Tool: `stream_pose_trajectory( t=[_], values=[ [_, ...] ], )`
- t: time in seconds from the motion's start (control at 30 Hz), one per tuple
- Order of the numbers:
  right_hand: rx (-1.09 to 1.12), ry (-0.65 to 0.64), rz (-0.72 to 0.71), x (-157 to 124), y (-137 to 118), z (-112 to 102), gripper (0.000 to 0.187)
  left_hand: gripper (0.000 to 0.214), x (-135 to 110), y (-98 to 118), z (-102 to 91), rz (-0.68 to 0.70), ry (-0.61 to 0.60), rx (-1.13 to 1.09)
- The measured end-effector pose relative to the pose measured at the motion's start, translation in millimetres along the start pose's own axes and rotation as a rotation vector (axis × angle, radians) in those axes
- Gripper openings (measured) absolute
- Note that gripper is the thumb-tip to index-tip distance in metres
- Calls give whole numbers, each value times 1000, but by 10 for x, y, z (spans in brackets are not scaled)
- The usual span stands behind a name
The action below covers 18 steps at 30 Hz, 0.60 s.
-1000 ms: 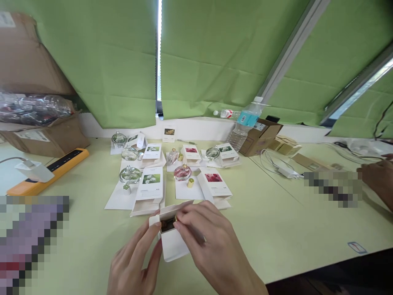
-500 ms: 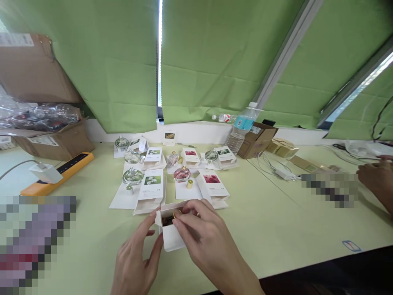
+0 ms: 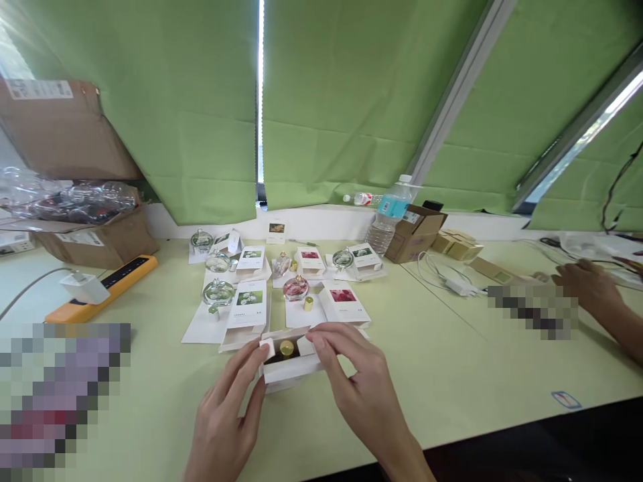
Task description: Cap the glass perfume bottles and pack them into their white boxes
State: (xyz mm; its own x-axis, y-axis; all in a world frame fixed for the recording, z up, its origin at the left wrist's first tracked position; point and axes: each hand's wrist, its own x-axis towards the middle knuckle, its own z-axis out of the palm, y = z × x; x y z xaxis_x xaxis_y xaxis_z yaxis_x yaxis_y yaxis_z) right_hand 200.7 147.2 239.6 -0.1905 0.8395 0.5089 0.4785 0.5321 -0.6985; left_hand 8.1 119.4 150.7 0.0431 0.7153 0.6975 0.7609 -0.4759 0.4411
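Nearest in my head view, the left hand [image 3: 228, 402] curls round the left end of a white box [image 3: 294, 369], forefinger on the small left flap [image 3: 269, 348], thumb low against the side. The right hand [image 3: 359, 381] pinches the right flap [image 3: 305, 345] between thumb and forefinger. Between the flaps the box is open towards me, and I see a round gold cap [image 3: 287, 349] in its middle; what lies beneath is too dark to tell. I cannot tell whether the base meets the table [image 3: 426, 375].

Just beyond stand a clear bottle [image 3: 218, 293] with a silver lid [image 3: 213, 313] near it, and a pink bottle [image 3: 296, 288] with a gold lid [image 3: 308, 304]. To the right of each lies a carton, one printed with white flowers [image 3: 250, 306], the other with red [image 3: 345, 304]. At left I note a white charger [image 3: 84, 288] on an orange power strip [image 3: 113, 291]; at far right, another person's hand [image 3: 587, 284], its grip unclear to me. Farther back, a water bottle [image 3: 386, 224] stands beside a brown parcel [image 3: 416, 234]. Farthest hang green blinds [image 3: 211, 134]
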Motion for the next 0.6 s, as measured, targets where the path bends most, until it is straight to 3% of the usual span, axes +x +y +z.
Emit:
stream_pose_trajectory(
  t=[0.23, 0.43, 0.6],
  values=[
    [-25, -113, 94, -83, 109, -11, 23, 46, -9, 10, 0, -23, -34, -12],
    [35, -97, 11, -108, 123, -7, 18, 42, 47, 94, -34, -31, -21, -90],
    [97, -113, 0, -117, 74, -13, 27, 40, 71, 87, -29, -4, 9, -162]
  ],
)
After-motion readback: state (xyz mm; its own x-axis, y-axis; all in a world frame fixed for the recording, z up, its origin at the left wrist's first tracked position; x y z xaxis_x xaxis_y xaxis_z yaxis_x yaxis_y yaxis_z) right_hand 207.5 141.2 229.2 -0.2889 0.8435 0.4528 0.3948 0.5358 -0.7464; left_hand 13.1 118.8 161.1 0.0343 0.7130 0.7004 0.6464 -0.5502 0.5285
